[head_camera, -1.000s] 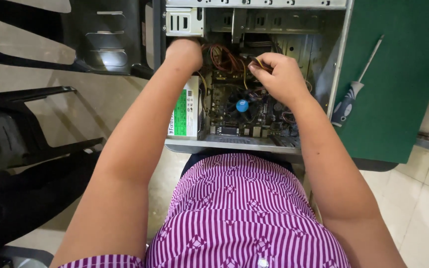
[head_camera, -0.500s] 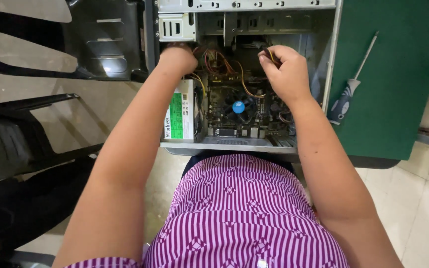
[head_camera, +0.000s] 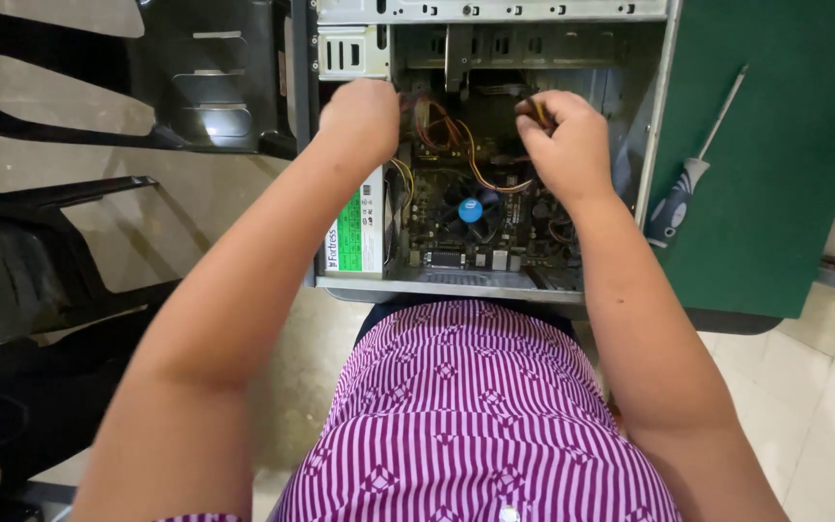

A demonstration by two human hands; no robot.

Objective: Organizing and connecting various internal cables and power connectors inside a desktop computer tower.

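Observation:
An open grey computer case (head_camera: 495, 19) lies on its side in front of me, showing a motherboard with a round black cooler fan (head_camera: 469, 211) and a power supply with a green and white label (head_camera: 355, 230). My left hand (head_camera: 361, 116) reaches into the case at the upper left, fingers curled among orange, yellow and red cables (head_camera: 446, 130); what it grips is hidden. My right hand (head_camera: 564, 145) is closed on a yellow and black cable end at the upper right of the case.
A screwdriver with a blue and white handle (head_camera: 676, 208) lies on the green table mat (head_camera: 775, 174) to the right of the case. Black plastic chairs (head_camera: 60, 251) stand at the left on the tiled floor. My purple striped shirt fills the bottom.
Both hands have moved further up into the case toward the cable bundle. The right hand has shifted from the board's middle to the upper right, closing on a cable.

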